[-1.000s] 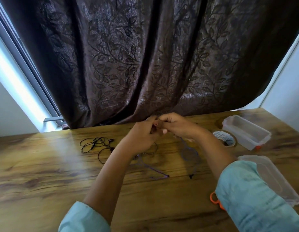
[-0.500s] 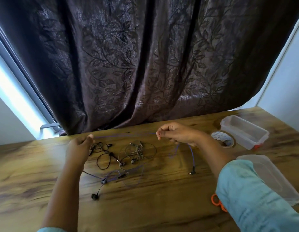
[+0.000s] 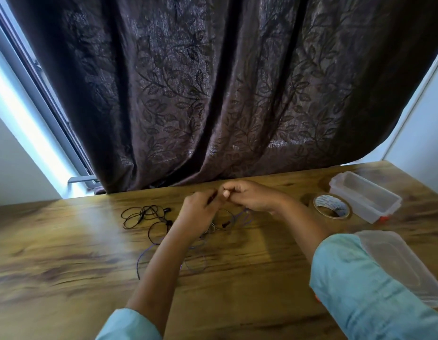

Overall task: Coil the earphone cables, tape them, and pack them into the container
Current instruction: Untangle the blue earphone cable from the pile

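My left hand [image 3: 200, 209] and my right hand [image 3: 247, 196] meet above the middle of the wooden table [image 3: 66, 253], both pinching the purple earphone cable [image 3: 247, 218]. Loops of it trail down to the table near my left forearm. A black earphone cable [image 3: 144, 215] lies loosely tangled to the left of my hands. A thin grey earphone cable [image 3: 223, 220] lies partly hidden under my hands. The clear plastic container [image 3: 365, 200] stands open at the far right, with a roll of tape [image 3: 332, 207] just left of it.
The container's clear lid [image 3: 399, 263] lies at the right near my sleeve. A bit of something orange [image 3: 316, 298] shows beside my right sleeve. A dark patterned curtain [image 3: 213, 94] hangs along the table's far edge.
My left hand, stretched out to the left half a second ago with the purple cable drawn taut, has come back to meet my right hand. The view has tilted slightly.
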